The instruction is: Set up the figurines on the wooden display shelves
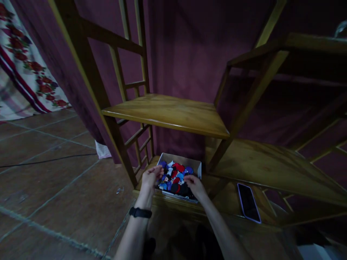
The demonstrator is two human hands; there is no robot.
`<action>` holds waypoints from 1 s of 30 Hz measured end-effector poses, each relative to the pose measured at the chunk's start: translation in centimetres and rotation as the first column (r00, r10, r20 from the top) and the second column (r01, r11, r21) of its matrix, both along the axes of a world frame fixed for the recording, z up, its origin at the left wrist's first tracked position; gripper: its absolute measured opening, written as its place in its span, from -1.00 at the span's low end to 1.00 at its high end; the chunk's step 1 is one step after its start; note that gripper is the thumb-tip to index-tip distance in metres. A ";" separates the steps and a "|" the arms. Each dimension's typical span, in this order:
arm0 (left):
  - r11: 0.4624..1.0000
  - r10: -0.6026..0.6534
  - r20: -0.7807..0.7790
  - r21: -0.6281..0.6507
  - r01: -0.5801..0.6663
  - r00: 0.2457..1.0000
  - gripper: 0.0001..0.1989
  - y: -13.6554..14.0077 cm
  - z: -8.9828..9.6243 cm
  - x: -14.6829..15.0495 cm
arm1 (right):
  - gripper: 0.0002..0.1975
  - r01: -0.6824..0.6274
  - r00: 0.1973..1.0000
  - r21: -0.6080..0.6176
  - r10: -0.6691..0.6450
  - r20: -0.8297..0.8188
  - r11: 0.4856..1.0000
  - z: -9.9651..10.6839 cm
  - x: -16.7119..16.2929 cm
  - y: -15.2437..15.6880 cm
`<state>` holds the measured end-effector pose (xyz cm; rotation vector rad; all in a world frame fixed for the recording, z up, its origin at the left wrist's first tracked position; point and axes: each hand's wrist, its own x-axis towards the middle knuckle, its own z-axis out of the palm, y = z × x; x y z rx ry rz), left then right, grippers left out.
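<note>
A white open box [200, 169] holds a jumble of small red, blue, purple, black and white pieces [177, 177], their kind too blurred to make out. At the box's left side my left hand [152, 176] reaches over the rim, fingers stretched apart, with nothing visible in them. A black band [140, 212] circles that wrist. Over the right part of the contents is my right hand [194, 185], its fingers bent and drawn together at the tips. Anything between those fingertips is too small to tell.
The box sits on the bottom board of a wooden shelf unit [168, 112], below a higher shelf board. A phone [248, 203] lies to the right on the low board. Slanting posts rise beside the box. A dark cable [54, 159] crosses the tiled floor at left; a purple curtain [179, 54] hangs behind.
</note>
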<state>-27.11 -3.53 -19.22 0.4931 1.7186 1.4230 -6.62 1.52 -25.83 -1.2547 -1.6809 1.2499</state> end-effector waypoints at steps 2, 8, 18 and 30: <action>0.987 0.073 0.212 0.122 -0.101 0.974 -0.87 0.0 0.1 -0.7 | -0.80 0.020 1.000 0.040 -0.021 0.011 0.999 -0.5 -1.3 0.8; 0.964 0.084 0.621 0.148 -0.222 0.779 -0.88 -0.1 0.9 -2.9 | -0.77 -0.058 0.987 0.170 0.031 0.157 0.984 -0.5 -4.4 2.6; 0.946 0.096 0.696 0.159 -0.284 0.711 -0.84 -0.2 1.6 -4.6 | -0.74 0.083 0.928 0.242 -0.163 0.334 0.967 0.6 -1.4 3.3; 0.976 0.006 0.478 0.188 -0.109 0.878 -0.85 0.4 0.4 -2.4 | -0.71 0.029 0.795 0.213 -0.152 0.587 0.977 1.7 0.6 2.9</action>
